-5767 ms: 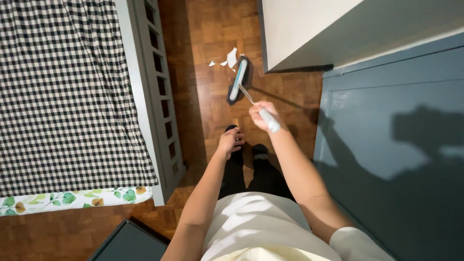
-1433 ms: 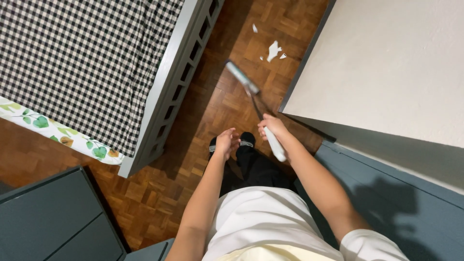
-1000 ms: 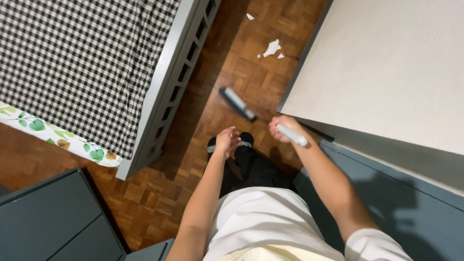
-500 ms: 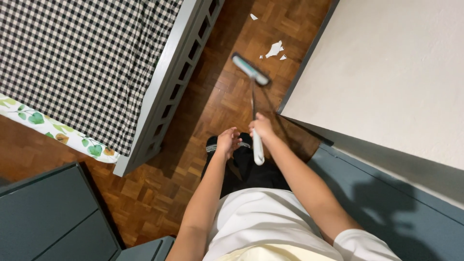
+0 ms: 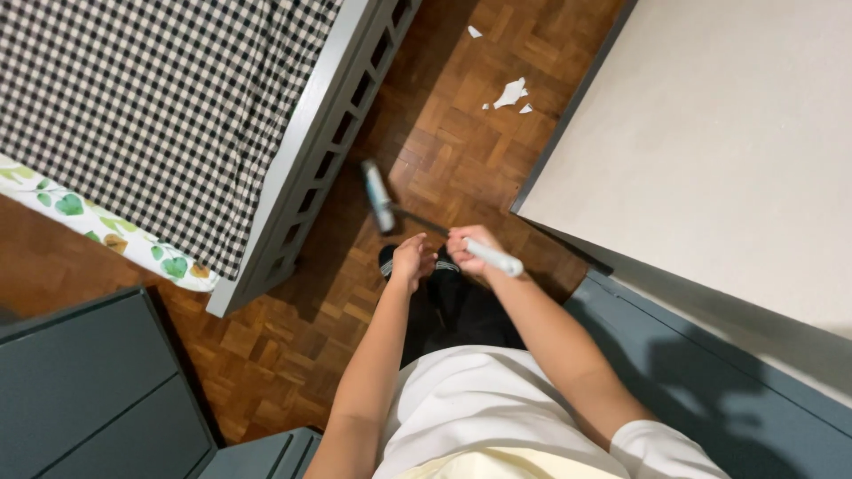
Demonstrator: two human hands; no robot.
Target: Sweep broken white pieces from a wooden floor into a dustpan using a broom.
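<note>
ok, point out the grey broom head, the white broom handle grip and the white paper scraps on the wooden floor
grey broom head [image 5: 378,195], head view, middle of the head
white broom handle grip [image 5: 495,258], head view, part past the fist
white paper scraps [image 5: 510,92], head view, largest piece

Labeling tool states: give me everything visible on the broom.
The broom has a narrow grey-blue head, blurred, low over the wooden parquet floor beside the grey bed frame. A thin dark shaft runs from the head to a white grip end, slanting toward the person. The right hand is closed around it; the left hand sits beside, off it.
</note>
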